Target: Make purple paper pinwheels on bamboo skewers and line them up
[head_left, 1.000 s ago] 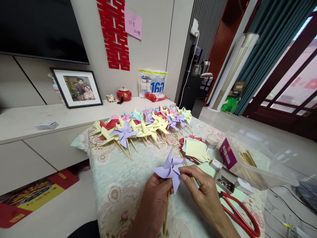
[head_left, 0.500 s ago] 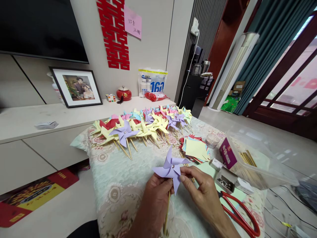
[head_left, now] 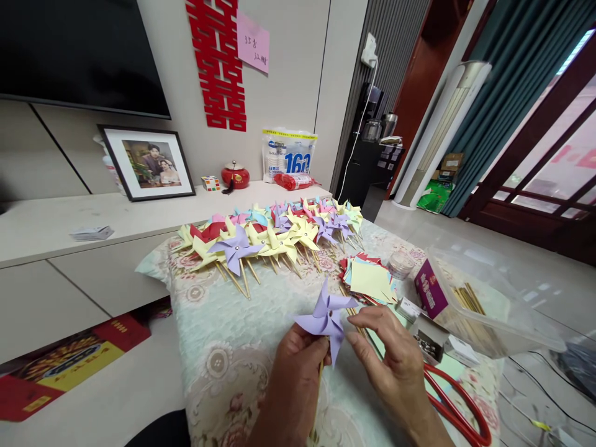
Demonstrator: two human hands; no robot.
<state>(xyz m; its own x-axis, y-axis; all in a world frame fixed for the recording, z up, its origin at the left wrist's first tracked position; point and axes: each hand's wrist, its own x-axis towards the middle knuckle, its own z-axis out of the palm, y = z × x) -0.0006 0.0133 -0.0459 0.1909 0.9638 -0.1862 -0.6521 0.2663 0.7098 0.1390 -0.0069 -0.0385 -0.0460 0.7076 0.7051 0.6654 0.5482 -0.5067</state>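
Observation:
I hold a purple paper pinwheel (head_left: 326, 318) on a wooden stick over a table with a floral cloth (head_left: 223, 347). My left hand (head_left: 293, 379) grips the stick just under the paper head. My right hand (head_left: 395, 366) sits beside it on the right, thumb and forefinger at the edge of a purple blade. A long row of finished pinwheels (head_left: 274, 236) in yellow, purple, red and pink lies across the far part of the cloth.
A stack of coloured paper squares (head_left: 370, 280), a small round tub (head_left: 400, 264), a purple box (head_left: 431, 297), a clear bin of sticks (head_left: 484, 304), a box of pins (head_left: 428, 346) and red scissors (head_left: 460, 410) lie to the right. A low cabinet (head_left: 56, 236) stands left.
The pinwheel head has turned slightly between my fingers. My right hand has shifted a little to the right along the blade; my left hand keeps its grip on the stick.

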